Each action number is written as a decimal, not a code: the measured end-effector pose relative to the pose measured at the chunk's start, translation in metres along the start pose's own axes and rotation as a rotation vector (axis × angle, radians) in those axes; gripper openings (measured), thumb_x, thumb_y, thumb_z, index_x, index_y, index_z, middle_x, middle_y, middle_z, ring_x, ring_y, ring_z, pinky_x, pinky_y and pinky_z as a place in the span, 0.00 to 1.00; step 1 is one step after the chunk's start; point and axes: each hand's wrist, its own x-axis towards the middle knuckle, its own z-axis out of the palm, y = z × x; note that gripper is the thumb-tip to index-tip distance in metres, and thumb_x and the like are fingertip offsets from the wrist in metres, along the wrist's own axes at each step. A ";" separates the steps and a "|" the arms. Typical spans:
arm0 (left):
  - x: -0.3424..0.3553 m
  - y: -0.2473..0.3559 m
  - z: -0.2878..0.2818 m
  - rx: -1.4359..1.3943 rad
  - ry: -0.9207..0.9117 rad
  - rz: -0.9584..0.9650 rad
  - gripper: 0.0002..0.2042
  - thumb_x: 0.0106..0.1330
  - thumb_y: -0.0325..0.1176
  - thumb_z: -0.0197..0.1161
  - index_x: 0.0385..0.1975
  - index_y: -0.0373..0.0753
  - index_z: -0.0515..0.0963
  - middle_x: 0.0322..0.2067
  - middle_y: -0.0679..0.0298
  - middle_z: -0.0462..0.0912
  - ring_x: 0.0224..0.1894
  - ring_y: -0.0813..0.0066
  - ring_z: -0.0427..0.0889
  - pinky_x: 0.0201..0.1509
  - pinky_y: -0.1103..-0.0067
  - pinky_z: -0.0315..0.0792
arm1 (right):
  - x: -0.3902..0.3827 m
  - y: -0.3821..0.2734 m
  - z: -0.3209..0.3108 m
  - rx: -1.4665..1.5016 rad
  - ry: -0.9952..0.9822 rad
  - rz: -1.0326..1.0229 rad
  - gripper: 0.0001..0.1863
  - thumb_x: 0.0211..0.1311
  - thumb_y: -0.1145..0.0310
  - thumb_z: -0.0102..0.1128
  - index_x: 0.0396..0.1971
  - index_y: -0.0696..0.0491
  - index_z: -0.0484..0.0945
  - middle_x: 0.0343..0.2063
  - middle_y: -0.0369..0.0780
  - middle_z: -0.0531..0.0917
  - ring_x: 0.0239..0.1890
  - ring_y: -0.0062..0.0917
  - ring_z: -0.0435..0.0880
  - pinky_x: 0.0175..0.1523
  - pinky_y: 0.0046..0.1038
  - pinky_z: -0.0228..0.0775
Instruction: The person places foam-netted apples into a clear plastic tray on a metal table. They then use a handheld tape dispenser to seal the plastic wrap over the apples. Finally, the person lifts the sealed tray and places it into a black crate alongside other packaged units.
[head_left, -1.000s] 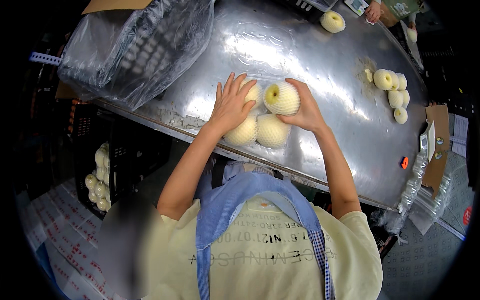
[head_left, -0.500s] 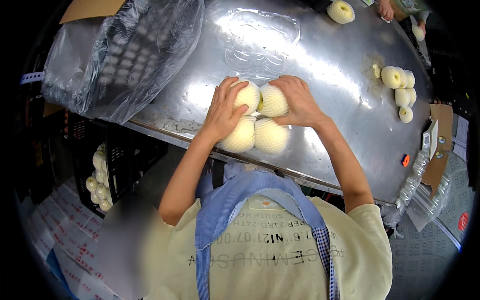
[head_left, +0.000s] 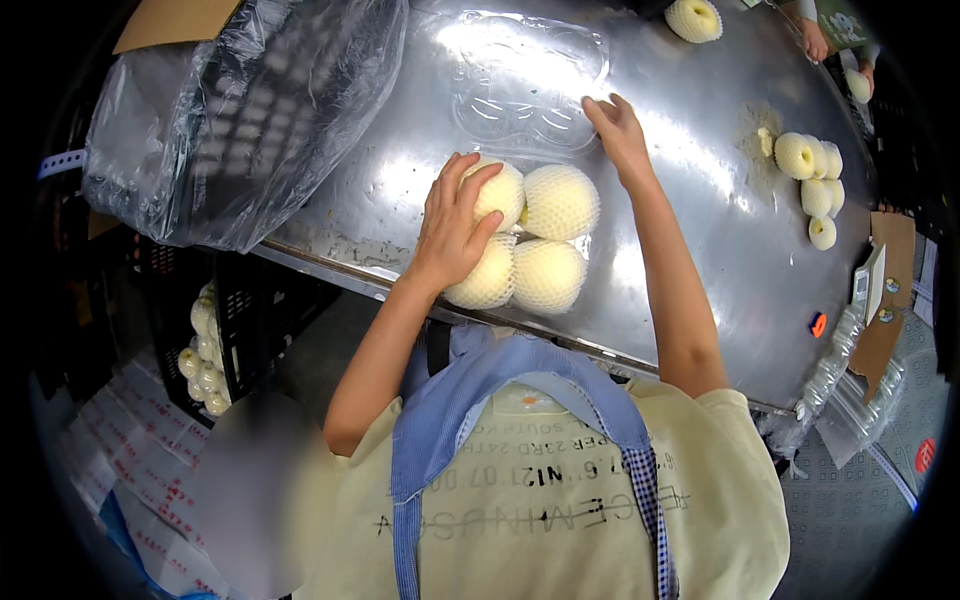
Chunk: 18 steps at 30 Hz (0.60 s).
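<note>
Nearside of the clear moulded shell [head_left: 530, 75], on metal worktop [head_left: 700, 300]: four netted fruits [head_left: 562, 205], in two rows of two. Left hand [head_left: 452, 228]: fingers cupped around far-row left fruit [head_left: 505, 195]. Right hand [head_left: 621, 132]: at the shell's right edge, fingers half-curled; grip on it impossible to tell. Far right of the shell: another netted cluster [head_left: 816, 197]. Left of the shell: crumpled clear film [head_left: 345, 110].

I wore a pale yellow T-shirt [head_left: 735, 510] with short sleeves [head_left: 735, 425] and rows of dark lettering [head_left: 592, 512]. Over the T-shirt's neckline arched a blue apron band [head_left: 480, 385]; a finely striped blue strap [head_left: 407, 545] lay down the T-shirt's left, a blue-and-white checked strap [head_left: 642, 490] down its right.
</note>
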 end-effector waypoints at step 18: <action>-0.096 0.023 -0.040 -1.221 -0.062 -0.682 0.13 0.66 0.36 0.53 0.43 0.32 0.72 0.31 0.61 0.78 0.29 0.77 0.78 0.27 0.83 0.74 | -0.191 -0.017 -0.051 -0.515 -0.187 -0.897 0.32 0.34 0.87 0.56 0.48 0.53 0.75 0.47 0.40 0.78 0.47 0.37 0.73 0.53 0.33 0.67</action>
